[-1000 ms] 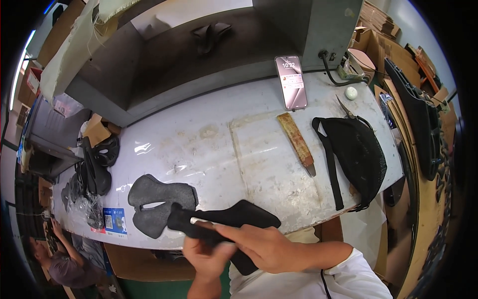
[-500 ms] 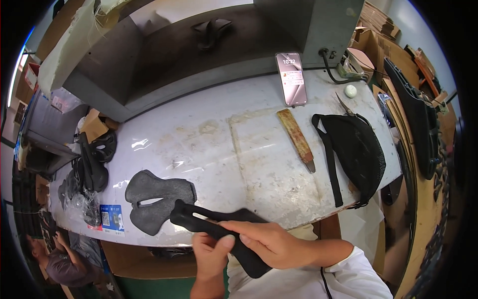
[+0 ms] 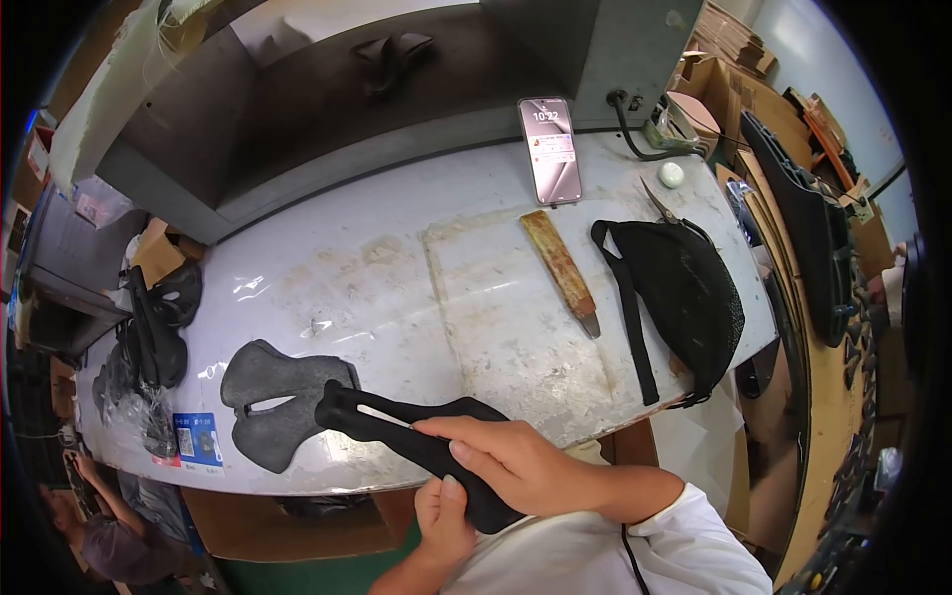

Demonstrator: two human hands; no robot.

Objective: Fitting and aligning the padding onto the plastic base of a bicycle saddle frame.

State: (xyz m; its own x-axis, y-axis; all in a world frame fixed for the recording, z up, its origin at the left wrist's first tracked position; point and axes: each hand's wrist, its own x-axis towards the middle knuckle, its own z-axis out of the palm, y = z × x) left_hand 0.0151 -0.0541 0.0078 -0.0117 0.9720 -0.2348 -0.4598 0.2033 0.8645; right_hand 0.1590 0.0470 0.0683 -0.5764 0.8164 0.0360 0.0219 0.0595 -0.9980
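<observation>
Hands: we hold one long black saddle piece (image 3: 416, 441) with both of them, just above the near edge of the worktop (image 3: 397, 288).
Right hand (image 3: 511, 461): it lies on top of the piece, fingers curled over it and thumb on the upper edge, closed around the middle.
Left hand (image 3: 446, 521): it comes up from below and pinches the near end, thumb on top.
Long way of the piece: it runs from its rounded far end at our left, down and to the right toward our body.
Nearer hand: our right hand is nearer the far end; our left hand keeps the near end.
White slit: we see a thin pale line on the piece, just left of our right fingertips.
Flat black cutout (image 3: 273, 397): it lies on the worktop, touching or just under the far end; we cannot tell which.
Other things: a phone (image 3: 548, 149), a wooden stick (image 3: 560, 270) and a black bag (image 3: 684, 293) sit well apart, farther back on the right.
</observation>
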